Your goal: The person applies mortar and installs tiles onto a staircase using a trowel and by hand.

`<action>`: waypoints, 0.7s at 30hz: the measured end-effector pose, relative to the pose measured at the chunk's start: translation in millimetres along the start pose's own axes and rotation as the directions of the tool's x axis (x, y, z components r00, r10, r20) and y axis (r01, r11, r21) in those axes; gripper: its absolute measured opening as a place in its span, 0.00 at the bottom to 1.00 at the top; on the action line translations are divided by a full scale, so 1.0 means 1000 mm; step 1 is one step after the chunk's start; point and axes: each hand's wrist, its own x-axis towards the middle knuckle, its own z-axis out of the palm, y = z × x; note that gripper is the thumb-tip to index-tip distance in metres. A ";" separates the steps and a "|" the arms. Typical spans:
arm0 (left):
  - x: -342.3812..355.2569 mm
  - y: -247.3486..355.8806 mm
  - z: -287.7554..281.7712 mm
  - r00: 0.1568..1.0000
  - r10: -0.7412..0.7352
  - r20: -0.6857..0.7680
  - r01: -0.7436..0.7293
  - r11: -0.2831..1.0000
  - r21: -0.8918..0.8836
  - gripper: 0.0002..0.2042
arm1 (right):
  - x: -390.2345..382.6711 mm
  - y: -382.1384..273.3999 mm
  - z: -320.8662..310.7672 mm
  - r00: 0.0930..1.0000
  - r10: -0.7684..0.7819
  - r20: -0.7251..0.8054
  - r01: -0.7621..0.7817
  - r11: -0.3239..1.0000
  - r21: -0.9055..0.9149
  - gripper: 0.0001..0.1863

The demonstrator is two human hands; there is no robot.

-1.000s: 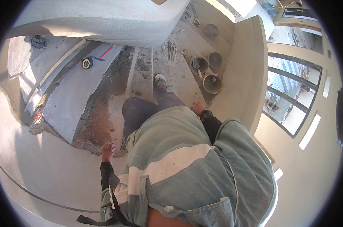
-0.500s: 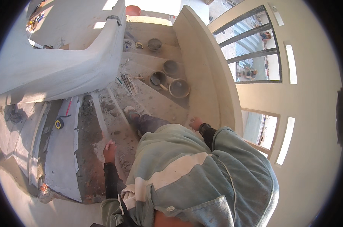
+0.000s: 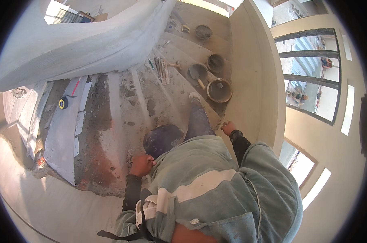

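My left hand [image 3: 142, 165] hangs beside my bent knee, its fingers curled in and no object visible in them. My right hand [image 3: 228, 128] is held out by the curved side wall [image 3: 254, 81], fingers curled, with nothing visible in it either. Past my feet, a mortar bucket [image 3: 220, 97] is the container closest to my right hand. Beside it, a second bucket [image 3: 190, 77] has a trowel [image 3: 194, 73] resting in it. Another dark bucket [image 3: 215, 63] stands behind these two. My shoe [image 3: 194, 96] is on a winding stair step.
Several long tools [image 3: 163, 71] lie on the steps near the white curved wall [image 3: 90, 44]. A tape measure [image 3: 63, 102] sits on a pale stair slab [image 3: 66, 133] at left. Rubble litters the steps. Farther down stand another bucket [image 3: 203, 31] and a yellow tool [image 3: 185, 28]. People show through the window [image 3: 309, 77].
I have stepped further down, and one knee is now raised. My left hand has come in near that knee and curled. The stairs and buckets have shifted in view.
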 end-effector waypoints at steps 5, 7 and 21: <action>0.127 0.010 0.065 0.916 0.002 -0.402 -0.106 0.966 -0.236 0.21 | 0.223 0.103 0.056 0.941 -0.085 0.326 0.263 0.792 -0.552 0.22; 0.154 0.005 0.099 0.872 -0.114 -0.476 0.090 0.993 -0.073 0.27 | 0.283 0.100 0.105 0.948 0.023 0.316 0.107 0.915 -0.389 0.26; 0.179 0.007 0.156 0.854 -0.244 -0.460 0.296 0.954 0.044 0.39 | 0.616 0.184 0.307 0.993 -0.095 0.076 0.101 0.992 -0.082 0.14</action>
